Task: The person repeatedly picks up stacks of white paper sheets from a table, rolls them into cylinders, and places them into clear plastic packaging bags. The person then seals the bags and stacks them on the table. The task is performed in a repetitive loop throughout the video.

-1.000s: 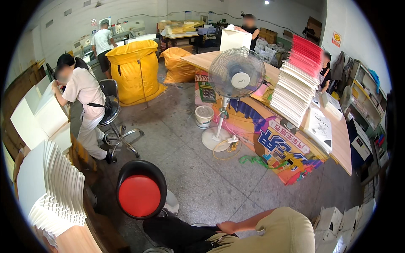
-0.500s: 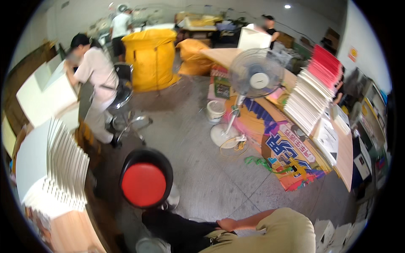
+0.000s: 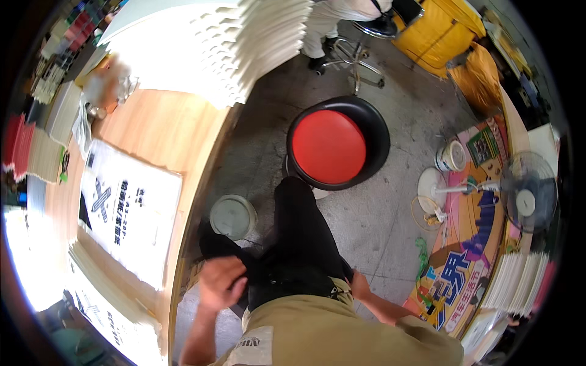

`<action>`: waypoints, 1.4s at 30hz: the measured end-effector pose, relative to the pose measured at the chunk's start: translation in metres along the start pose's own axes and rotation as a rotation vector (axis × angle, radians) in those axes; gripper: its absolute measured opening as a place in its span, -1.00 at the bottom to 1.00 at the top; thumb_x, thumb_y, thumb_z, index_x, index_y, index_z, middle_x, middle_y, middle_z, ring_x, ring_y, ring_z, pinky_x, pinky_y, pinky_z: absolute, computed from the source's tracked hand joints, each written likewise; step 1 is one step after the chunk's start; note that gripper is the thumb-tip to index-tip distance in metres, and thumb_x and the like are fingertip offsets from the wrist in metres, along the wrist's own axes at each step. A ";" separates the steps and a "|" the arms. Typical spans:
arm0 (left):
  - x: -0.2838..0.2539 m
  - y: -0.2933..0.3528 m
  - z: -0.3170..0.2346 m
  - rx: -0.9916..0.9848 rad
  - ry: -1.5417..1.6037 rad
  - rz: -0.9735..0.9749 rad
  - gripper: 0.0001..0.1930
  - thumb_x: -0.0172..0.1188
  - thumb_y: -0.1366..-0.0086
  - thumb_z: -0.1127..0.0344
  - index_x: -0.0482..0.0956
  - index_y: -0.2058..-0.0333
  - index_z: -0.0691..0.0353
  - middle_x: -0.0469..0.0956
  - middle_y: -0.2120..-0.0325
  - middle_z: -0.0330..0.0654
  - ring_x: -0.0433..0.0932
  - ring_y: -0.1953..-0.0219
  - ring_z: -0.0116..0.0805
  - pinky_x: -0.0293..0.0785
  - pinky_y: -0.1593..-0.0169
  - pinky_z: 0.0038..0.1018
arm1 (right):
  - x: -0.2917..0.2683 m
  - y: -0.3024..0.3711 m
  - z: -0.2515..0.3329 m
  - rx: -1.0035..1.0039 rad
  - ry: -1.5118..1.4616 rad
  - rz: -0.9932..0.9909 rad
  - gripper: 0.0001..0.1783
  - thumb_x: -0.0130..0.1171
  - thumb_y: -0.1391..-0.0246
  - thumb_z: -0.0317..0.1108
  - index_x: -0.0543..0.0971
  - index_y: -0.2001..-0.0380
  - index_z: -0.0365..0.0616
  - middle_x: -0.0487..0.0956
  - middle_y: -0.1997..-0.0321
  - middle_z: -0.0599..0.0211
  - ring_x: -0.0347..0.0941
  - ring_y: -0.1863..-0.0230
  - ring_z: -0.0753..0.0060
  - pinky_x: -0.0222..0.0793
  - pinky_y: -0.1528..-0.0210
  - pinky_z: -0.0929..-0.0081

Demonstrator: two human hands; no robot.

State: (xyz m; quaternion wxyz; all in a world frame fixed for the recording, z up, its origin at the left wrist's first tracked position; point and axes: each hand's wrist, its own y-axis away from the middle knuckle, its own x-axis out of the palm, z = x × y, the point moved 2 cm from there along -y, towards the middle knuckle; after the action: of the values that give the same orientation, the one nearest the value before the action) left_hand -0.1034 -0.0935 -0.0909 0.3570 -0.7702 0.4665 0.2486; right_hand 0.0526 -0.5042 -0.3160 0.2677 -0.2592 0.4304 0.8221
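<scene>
Black trousers (image 3: 305, 226): on the wearer, lower centre, a hand at either side

Left hand (image 3: 221, 283) is at the left thigh: part-open, fingers loosely bent, thumb apart, nothing visible in it. Can't tell whether it touches the cloth. Right hand (image 3: 360, 287) is down at the right hip, by the edge of the trousers. Its fingertips are hidden, so can't tell how open it is or whether it grips anything. Khaki shirt (image 3: 329, 326) overlaps the waist.

Left side: wood-topped table (image 3: 177, 125). On it, a tall white paper stack (image 3: 268, 43) at the far end, a flat white pack (image 3: 149, 238) with black print nearer, and a pile of packs (image 3: 119, 320) closest to the wearer. Pale round tub (image 3: 234, 216) sits on the floor between table and legs.

Ahead: red-seated black chair (image 3: 329, 146), just past the right knee. Beyond it, a wheeled chair (image 3: 357, 58) and a yellow sack (image 3: 436, 33).

Right: standing fan (image 3: 526, 192), white bucket (image 3: 452, 157) near its base.
</scene>
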 end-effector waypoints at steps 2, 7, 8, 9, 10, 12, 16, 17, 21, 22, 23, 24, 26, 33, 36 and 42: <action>0.051 0.102 0.038 -0.444 0.052 -0.111 -0.80 0.32 -0.11 0.48 0.64 0.24 0.23 0.65 0.26 -0.07 0.62 0.20 -0.08 0.55 0.09 -0.28 | 0.006 0.001 -0.012 -0.010 -0.023 0.024 -0.52 0.22 -0.13 -0.06 0.46 0.17 -0.32 0.59 0.47 -0.15 0.54 0.39 -0.29 0.44 0.33 -0.06; 0.105 0.286 0.097 -1.329 0.247 -0.526 -0.71 0.11 -0.41 0.27 0.53 0.04 0.38 0.57 0.12 -0.03 0.53 0.07 -0.29 0.45 -0.03 -0.38 | 0.007 -0.007 -0.013 0.029 0.053 0.086 -0.47 0.20 -0.16 0.00 0.45 0.11 -0.31 0.59 0.40 -0.22 0.54 0.37 -0.31 0.42 0.35 -0.12; 0.114 0.304 0.103 -1.365 0.321 -0.607 -0.70 0.09 -0.43 0.27 0.52 0.03 0.38 0.57 0.11 -0.06 0.52 0.07 -0.31 0.45 -0.03 -0.39 | 0.006 -0.008 -0.013 0.039 0.051 0.115 -0.46 0.19 -0.17 0.02 0.45 0.10 -0.30 0.59 0.39 -0.23 0.54 0.36 -0.31 0.41 0.35 -0.12; 0.127 0.322 0.112 -1.398 0.394 -0.690 -0.70 0.08 -0.44 0.26 0.52 0.02 0.38 0.56 0.10 -0.08 0.51 0.07 -0.33 0.45 -0.04 -0.39 | 0.004 -0.011 -0.011 0.048 0.048 0.143 -0.45 0.18 -0.18 0.04 0.44 0.10 -0.29 0.59 0.37 -0.23 0.54 0.34 -0.31 0.41 0.35 -0.13; 0.137 0.333 0.120 -1.428 0.469 -0.776 -0.70 0.06 -0.45 0.25 0.51 0.02 0.38 0.56 0.10 -0.10 0.50 0.07 -0.34 0.44 -0.04 -0.39 | 0.002 -0.017 -0.010 0.045 0.063 0.135 -0.42 0.17 -0.18 0.08 0.44 0.08 -0.29 0.59 0.36 -0.24 0.54 0.32 -0.32 0.41 0.34 -0.13; 0.136 0.334 0.130 -1.383 0.464 -0.737 -0.70 0.07 -0.45 0.25 0.51 0.00 0.36 0.56 0.10 -0.12 0.51 0.07 -0.34 0.45 -0.03 -0.41 | 0.004 -0.023 -0.012 0.039 0.093 0.126 -0.36 0.15 -0.18 0.14 0.44 0.06 -0.29 0.60 0.32 -0.24 0.54 0.28 -0.34 0.42 0.31 -0.12; 0.118 0.292 0.137 -1.426 0.629 -0.646 -0.69 0.06 -0.45 0.23 0.49 -0.02 0.34 0.56 0.12 -0.14 0.52 0.08 -0.35 0.47 -0.02 -0.43 | 0.003 -0.021 -0.012 0.040 0.029 0.129 -0.28 0.14 -0.13 0.21 0.43 0.01 -0.30 0.59 0.26 -0.28 0.52 0.21 -0.40 0.42 0.24 -0.14; 0.116 0.291 0.140 -1.475 0.665 -0.645 -0.70 0.06 -0.45 0.25 0.50 -0.02 0.31 0.56 0.12 -0.16 0.52 0.07 -0.35 0.46 -0.04 -0.43 | 0.003 -0.017 -0.015 0.075 0.049 0.153 -0.27 0.14 -0.12 0.22 0.43 -0.01 -0.29 0.59 0.25 -0.28 0.52 0.20 -0.40 0.42 0.22 -0.14; 0.118 0.329 0.149 -1.549 0.815 -0.529 -0.72 0.05 -0.45 0.23 0.52 -0.02 0.23 0.57 0.12 -0.19 0.52 0.07 -0.36 0.46 -0.05 -0.41 | -0.011 -0.014 0.012 0.199 0.048 0.156 -0.32 0.15 -0.11 0.19 0.44 -0.03 -0.22 0.60 0.20 -0.24 0.53 0.13 -0.34 0.42 0.16 -0.11; 0.111 0.336 0.149 -1.544 0.770 -0.412 -0.65 0.05 -0.43 0.14 0.51 -0.04 0.23 0.57 0.11 -0.21 0.53 0.06 -0.33 0.47 -0.04 -0.38 | -0.006 -0.009 0.002 0.245 0.088 0.137 -0.37 0.17 -0.11 0.15 0.45 -0.01 -0.17 0.61 0.18 -0.16 0.54 0.11 -0.27 0.42 0.14 -0.04; 0.105 0.339 0.151 -1.526 0.641 -0.258 -0.61 0.08 -0.40 0.09 0.49 -0.07 0.20 0.57 0.09 -0.21 0.54 0.05 -0.33 0.48 -0.01 -0.39 | -0.012 -0.010 0.015 0.260 0.020 0.126 -0.44 0.19 -0.10 0.09 0.48 0.03 -0.14 0.62 0.20 -0.09 0.55 0.13 -0.22 0.42 0.15 0.01; 0.092 0.326 0.146 -1.600 0.657 -0.245 -0.62 0.06 -0.41 0.11 0.49 -0.07 0.20 0.57 0.09 -0.21 0.55 0.07 -0.34 0.50 0.05 -0.38 | -0.021 -0.018 0.034 0.331 0.007 0.159 -0.49 0.21 -0.08 0.06 0.50 0.08 -0.12 0.62 0.23 -0.05 0.56 0.16 -0.18 0.42 0.18 0.03; 0.065 0.295 0.130 -1.667 0.680 -0.199 -0.62 0.06 -0.40 0.11 0.49 -0.08 0.16 0.57 0.07 -0.21 0.56 0.10 -0.37 0.53 0.13 -0.36 | -0.035 -0.024 0.051 0.418 -0.037 0.221 -0.43 0.24 -0.07 0.05 0.49 -0.02 -0.10 0.63 0.22 -0.07 0.56 0.10 -0.17 0.44 0.10 0.08; -0.059 0.189 0.093 -1.423 0.484 0.453 -0.66 -0.01 -0.46 0.33 0.43 -0.14 0.29 0.56 0.04 -0.15 0.53 0.02 -0.34 0.48 -0.02 -0.38 | -0.024 -0.008 0.043 0.532 -0.134 0.149 -0.35 0.44 0.06 -0.08 0.45 -0.08 -0.01 0.64 0.11 0.03 0.56 0.03 -0.11 0.46 0.05 0.07; -0.091 0.156 0.095 -1.469 0.480 0.504 -0.66 -0.01 -0.46 0.34 0.42 -0.14 0.31 0.56 0.03 -0.14 0.53 0.02 -0.33 0.46 -0.04 -0.39 | -0.014 0.008 0.040 0.615 -0.232 0.103 -0.24 0.54 0.20 -0.19 0.43 -0.10 -0.04 0.61 0.01 0.05 0.54 -0.04 -0.06 0.45 -0.01 0.12; -0.116 0.092 0.111 -1.444 0.398 0.631 -0.66 -0.01 -0.46 0.37 0.41 -0.14 0.34 0.55 0.02 -0.12 0.52 0.00 -0.33 0.44 -0.07 -0.39 | 0.043 0.099 0.006 0.776 -0.550 -0.121 -0.17 0.62 0.40 -0.24 0.50 -0.03 -0.21 0.64 0.07 0.08 0.59 0.05 0.12 0.45 -0.02 0.24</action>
State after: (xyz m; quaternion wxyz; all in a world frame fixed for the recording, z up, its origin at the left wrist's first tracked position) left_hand -0.2429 0.0278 -0.1063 -0.4044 -0.6727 0.4409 0.4354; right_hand -0.0456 -0.5383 -0.2847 0.4958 0.0623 0.6030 0.6218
